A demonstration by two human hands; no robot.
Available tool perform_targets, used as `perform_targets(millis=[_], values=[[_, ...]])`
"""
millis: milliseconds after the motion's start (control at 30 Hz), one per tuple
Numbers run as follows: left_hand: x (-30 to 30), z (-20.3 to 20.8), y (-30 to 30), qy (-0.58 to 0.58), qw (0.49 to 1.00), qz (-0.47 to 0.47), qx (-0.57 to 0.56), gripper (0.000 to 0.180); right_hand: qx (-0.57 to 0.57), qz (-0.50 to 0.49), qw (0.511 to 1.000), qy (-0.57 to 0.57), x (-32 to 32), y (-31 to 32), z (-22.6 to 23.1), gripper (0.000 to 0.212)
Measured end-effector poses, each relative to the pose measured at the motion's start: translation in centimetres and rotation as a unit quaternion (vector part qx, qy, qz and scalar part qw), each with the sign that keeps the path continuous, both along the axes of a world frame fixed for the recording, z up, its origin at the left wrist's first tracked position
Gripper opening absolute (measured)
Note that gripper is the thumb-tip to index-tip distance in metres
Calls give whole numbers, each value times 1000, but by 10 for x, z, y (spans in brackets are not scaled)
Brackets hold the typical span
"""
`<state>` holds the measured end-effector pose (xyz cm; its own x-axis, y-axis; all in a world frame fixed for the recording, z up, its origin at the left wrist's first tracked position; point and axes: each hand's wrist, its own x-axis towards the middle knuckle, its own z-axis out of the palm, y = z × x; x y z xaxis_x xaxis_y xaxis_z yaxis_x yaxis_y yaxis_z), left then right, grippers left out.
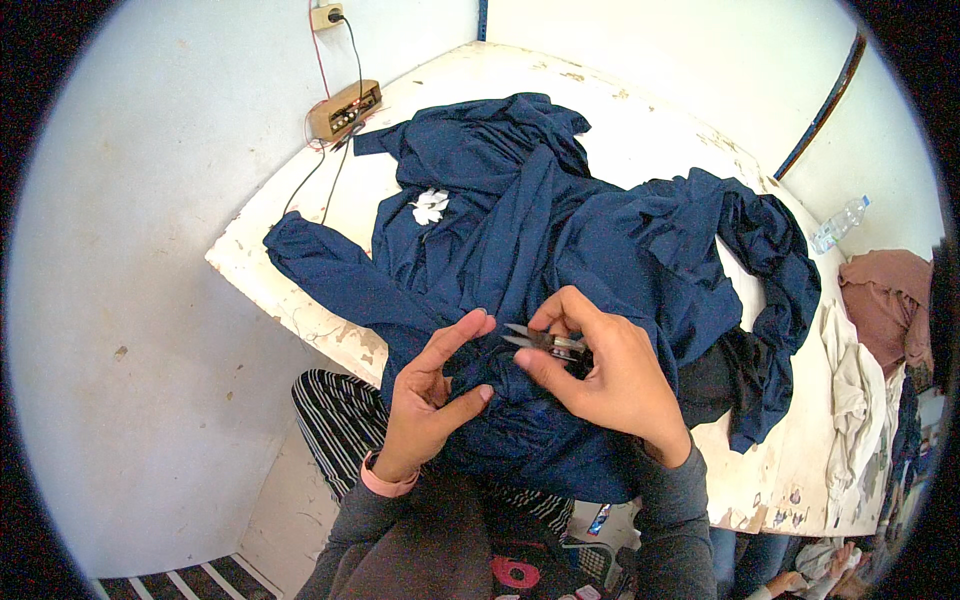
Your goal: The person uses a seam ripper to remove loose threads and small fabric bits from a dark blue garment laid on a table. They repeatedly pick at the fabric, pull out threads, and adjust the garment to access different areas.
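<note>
The dark blue cloth (pixel 620 240) lies in loose folds across the white desk (pixel 640 135), its near part spilling over the front edge towards the person's lap. The right hand (pixel 615 370) is closed on a pair of small snips (pixel 545 341), whose two blades stand parted and point left. The left hand (pixel 425 400) is just beside them over the cloth, thumb and forefinger spread apart; whether a fine thread runs between the hands is too small to tell.

To work well here, the left fingertips should draw the chosen spot taut and raise it off the layers beneath, since the folds are deep and a stray one could easily slip between the blades. The tips are near the left forefinger, so that finger is best kept behind the line of the cut. Short, light closes of the points should suit better than a full squeeze. Dark thread on dark cloth would be hard to see, so flattening the bunched area first should help.
</note>
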<state>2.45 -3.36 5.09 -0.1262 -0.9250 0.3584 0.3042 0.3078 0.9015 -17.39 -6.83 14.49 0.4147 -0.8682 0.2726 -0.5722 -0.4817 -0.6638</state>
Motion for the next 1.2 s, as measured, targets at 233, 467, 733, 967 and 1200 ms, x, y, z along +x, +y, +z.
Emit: perform_targets(millis=[233,467,733,967,1200], values=[[1,3,2,21,999,23,34,69,144,86,986,1,-5,-13,-13,19],[8,-14,-1,61,991,120,15,31,140,76,987,0,-4,-17,-17,19],[33,-10,2,284,959,15,17,13,54,-22,997,51,2,-22,-28,18],[67,-6,6,437,896,-4,83,25,12,-45,996,78,8,-27,-40,16],[78,-29,12,361,926,17,106,18,-25,-68,988,138,12,-29,-51,11]])
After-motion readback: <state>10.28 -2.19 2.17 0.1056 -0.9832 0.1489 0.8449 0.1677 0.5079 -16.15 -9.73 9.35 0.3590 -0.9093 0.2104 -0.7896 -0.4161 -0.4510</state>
